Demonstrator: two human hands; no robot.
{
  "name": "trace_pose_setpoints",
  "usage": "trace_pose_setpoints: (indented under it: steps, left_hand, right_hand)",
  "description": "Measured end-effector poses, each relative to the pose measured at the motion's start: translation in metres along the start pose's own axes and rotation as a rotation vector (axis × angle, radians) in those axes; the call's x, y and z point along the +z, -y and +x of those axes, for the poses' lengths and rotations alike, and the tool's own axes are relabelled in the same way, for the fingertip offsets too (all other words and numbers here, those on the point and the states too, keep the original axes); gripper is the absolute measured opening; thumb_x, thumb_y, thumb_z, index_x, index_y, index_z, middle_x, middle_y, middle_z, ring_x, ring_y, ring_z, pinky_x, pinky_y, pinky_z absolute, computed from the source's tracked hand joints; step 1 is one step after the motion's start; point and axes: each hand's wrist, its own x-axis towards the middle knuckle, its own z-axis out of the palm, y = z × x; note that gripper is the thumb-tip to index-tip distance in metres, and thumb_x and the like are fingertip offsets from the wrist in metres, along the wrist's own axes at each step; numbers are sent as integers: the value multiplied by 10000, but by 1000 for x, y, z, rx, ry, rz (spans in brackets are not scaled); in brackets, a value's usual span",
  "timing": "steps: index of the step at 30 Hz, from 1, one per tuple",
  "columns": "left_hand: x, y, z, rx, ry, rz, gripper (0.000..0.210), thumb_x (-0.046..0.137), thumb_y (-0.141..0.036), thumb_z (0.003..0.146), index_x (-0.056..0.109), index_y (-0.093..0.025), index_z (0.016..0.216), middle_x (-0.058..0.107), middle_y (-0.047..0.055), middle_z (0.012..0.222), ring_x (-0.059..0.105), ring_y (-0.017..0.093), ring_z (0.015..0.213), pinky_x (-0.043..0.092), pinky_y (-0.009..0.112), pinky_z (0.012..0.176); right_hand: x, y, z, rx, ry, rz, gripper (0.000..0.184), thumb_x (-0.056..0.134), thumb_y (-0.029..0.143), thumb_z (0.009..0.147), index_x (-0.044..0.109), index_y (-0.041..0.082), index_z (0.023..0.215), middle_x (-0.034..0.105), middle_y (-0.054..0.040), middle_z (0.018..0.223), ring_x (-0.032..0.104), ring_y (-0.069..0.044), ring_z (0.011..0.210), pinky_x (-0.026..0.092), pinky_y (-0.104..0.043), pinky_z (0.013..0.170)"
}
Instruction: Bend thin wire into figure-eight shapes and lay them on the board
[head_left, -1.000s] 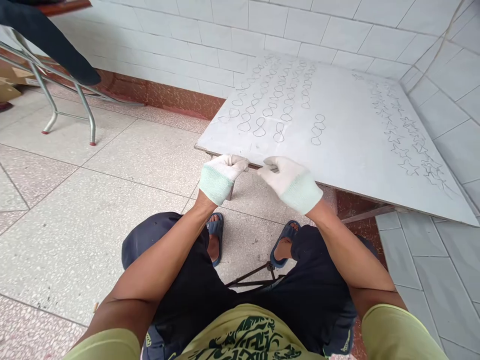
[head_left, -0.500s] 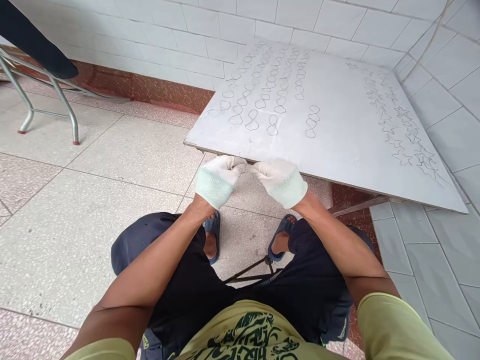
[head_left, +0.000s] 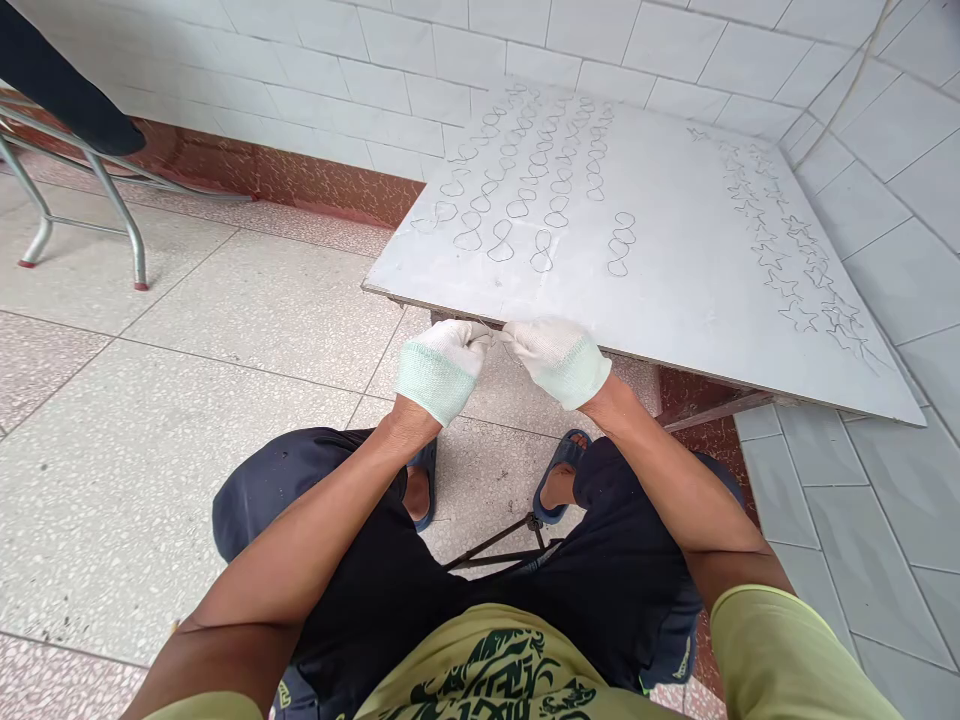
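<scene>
From my remote post I noted the left hand (head_left: 444,365) and right hand (head_left: 556,360), in white knit gloves (head_left: 541,344) with mint cuffs (head_left: 433,384), pinching a thin wire-like strand (head_left: 487,324) between their fingertips (head_left: 513,336) at the near edge of a flat white board (head_left: 675,290) bearing looped outlines (head_left: 541,249) and star outlines (head_left: 804,245).

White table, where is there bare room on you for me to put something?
The widest bare patch on the white table lies between the lone looped chain and the star shapes, reaching the front edge right of the right hand. It's crowded in the looped rows and among the stars.
</scene>
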Motion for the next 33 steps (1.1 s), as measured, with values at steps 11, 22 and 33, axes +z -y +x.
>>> trace_pose_setpoints:
  steps: [11,22,33]
  left_hand:
    - [-4,3,2,67,37,-66,386,571,-319,968,506,-284,589,536,13,572,549,227,678,419,365,684]
    - [8,5,-2,39,-63,-153,291,578,-320,986,629,-266,705,591,-9,648,592,223,719,447,351,710]
    - [7,-2,-4,-14,-196,-143,159,650,-355,948,685,-276,815,753,64,832,713,301,1015,546,365,828]
  right_hand:
    - [-12,8,-2,58,96,-67,531,326,292,1253,835,139,1259,800,-184,1043,709,-327,1061,485,-451,927]
    - [10,8,-3,69,-79,-36,538,312,312,1259,822,169,1163,783,-127,952,673,-290,925,406,-422,846]
    - [16,14,-1,51,-99,-103,479,360,210,1227,831,146,1162,803,-134,946,716,-301,941,426,-427,843]
